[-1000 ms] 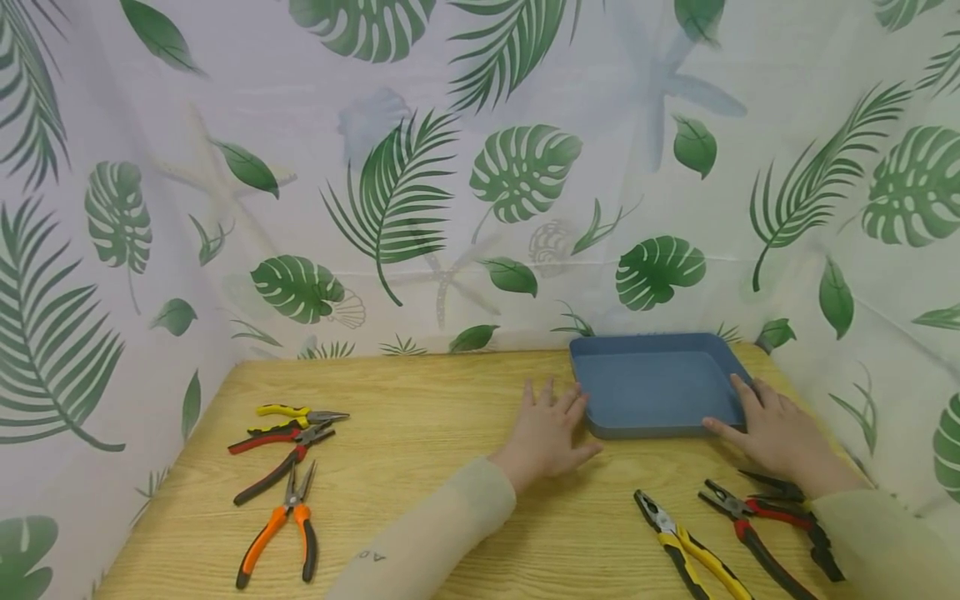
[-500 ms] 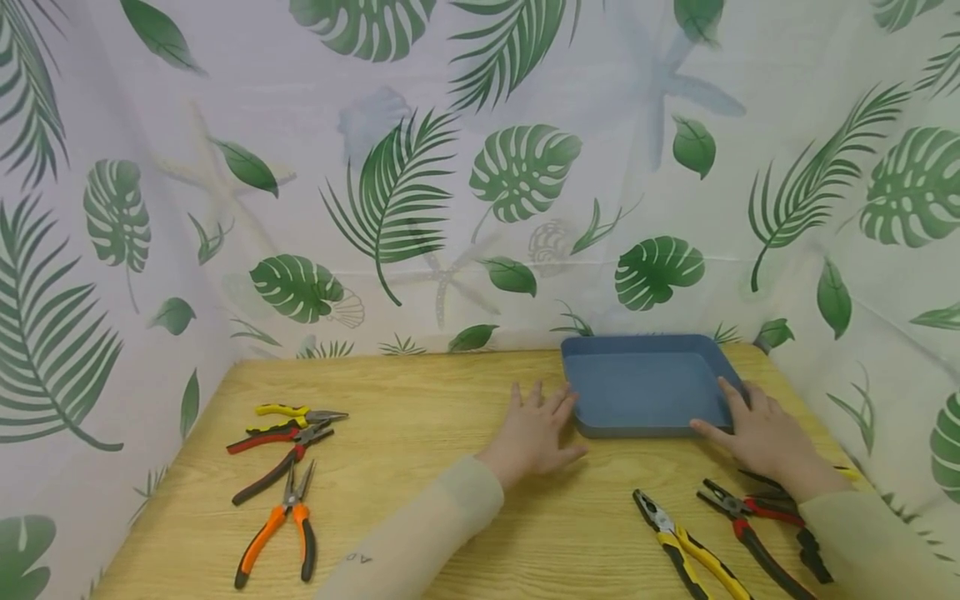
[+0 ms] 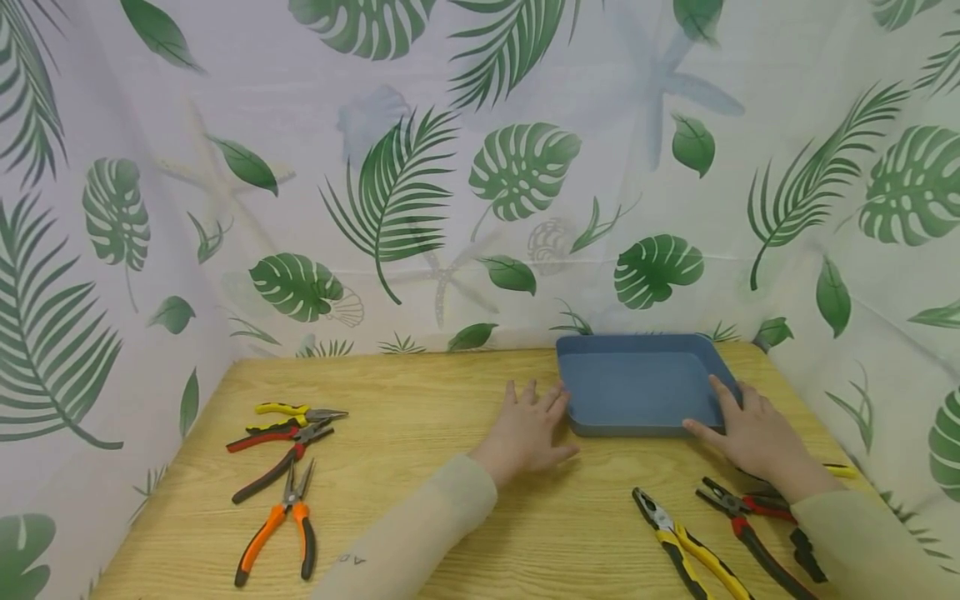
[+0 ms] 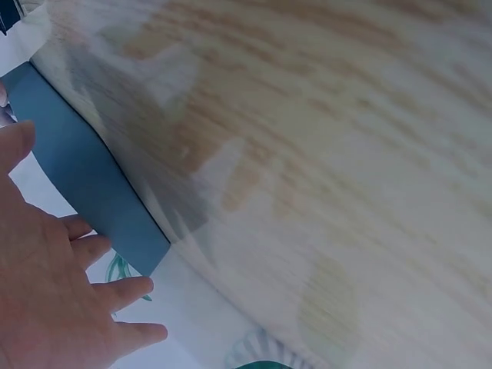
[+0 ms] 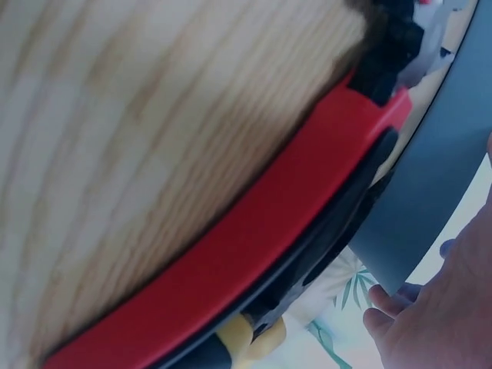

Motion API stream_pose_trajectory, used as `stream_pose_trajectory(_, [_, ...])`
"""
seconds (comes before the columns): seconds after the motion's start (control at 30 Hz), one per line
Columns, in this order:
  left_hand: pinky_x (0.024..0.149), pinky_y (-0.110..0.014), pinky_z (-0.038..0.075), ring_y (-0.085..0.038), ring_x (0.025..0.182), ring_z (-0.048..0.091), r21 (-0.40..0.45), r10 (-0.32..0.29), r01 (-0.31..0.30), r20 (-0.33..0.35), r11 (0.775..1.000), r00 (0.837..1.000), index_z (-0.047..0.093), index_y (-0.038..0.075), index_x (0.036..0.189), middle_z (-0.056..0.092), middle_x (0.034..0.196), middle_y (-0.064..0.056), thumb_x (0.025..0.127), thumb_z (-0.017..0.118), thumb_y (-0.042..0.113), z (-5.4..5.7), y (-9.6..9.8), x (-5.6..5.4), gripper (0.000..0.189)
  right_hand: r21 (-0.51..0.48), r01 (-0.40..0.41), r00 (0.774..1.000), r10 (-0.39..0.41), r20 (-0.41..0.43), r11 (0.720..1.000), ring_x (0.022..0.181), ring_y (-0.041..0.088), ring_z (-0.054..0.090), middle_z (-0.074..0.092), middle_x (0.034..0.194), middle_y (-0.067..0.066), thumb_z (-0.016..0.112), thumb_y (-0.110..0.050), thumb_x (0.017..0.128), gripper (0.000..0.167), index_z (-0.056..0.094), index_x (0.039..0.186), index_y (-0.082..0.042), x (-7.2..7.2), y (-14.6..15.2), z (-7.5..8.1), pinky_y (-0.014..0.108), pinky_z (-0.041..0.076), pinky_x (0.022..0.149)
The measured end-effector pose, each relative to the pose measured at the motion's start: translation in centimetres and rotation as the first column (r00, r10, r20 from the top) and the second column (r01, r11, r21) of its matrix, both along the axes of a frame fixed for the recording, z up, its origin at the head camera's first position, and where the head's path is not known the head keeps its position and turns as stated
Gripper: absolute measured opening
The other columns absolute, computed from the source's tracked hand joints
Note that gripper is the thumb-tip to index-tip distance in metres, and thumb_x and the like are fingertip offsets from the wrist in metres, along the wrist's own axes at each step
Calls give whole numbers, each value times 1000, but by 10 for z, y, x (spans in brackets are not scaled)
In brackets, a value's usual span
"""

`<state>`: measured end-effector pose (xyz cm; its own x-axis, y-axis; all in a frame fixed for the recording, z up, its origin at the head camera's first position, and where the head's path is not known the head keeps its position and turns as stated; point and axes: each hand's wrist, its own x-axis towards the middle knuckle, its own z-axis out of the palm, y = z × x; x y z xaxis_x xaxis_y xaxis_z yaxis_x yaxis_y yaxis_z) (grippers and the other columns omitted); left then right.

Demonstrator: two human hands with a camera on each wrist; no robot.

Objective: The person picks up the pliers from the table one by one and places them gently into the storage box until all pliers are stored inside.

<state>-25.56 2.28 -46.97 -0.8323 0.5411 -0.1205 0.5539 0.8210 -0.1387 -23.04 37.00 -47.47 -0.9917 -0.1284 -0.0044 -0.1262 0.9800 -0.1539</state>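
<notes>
Flanking the blue tray (image 3: 637, 387), left hand (image 3: 525, 432) and right hand (image 3: 756, 427) were spread.
Placing seemed unfinished; pliers (image 3: 300, 451) well left of both hands lay outside it.

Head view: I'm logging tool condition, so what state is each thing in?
Blue tray: upright, nothing visible inside
Left grip: fingers spread, at tray's left
Right grip: fingers extended, at tray's right
Orange pliers: open
Left red pliers: handles apart
Left yellow pliers: handles apart
Right yellow pliers: jaws unclear
Right red pliers: open, handles apart
Far-right yellow handle: mostly hidden, cannot tell
</notes>
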Motion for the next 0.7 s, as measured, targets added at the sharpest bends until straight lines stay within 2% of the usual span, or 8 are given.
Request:
stream_pose_trajectory(0.27, [130, -60, 24, -32, 164, 26, 1, -1, 1, -13, 1000, 1000, 21, 26, 171, 18, 179, 7, 102, 40, 76, 0, -6, -1, 87, 5, -13, 1000, 13, -19, 1000, 132, 76, 35, 26, 150, 56, 50, -67, 103, 102, 22, 163, 10, 0, -6, 1, 79, 38, 105])
stream_pose_trajectory(0.7, [130, -62, 23, -35, 163, 27, 27, 6, -6, 8, 1000, 1000, 20, 25, 171, 16, 179, 7, 101, 44, 75, -4, -21, 1, 89, -4, -30, 999, 30, -41, 1000, 132, 74, 38, 29, 149, 55, 54, -68, 102, 102, 25, 163, 9, -2, -18, -6, 78, 42, 101])
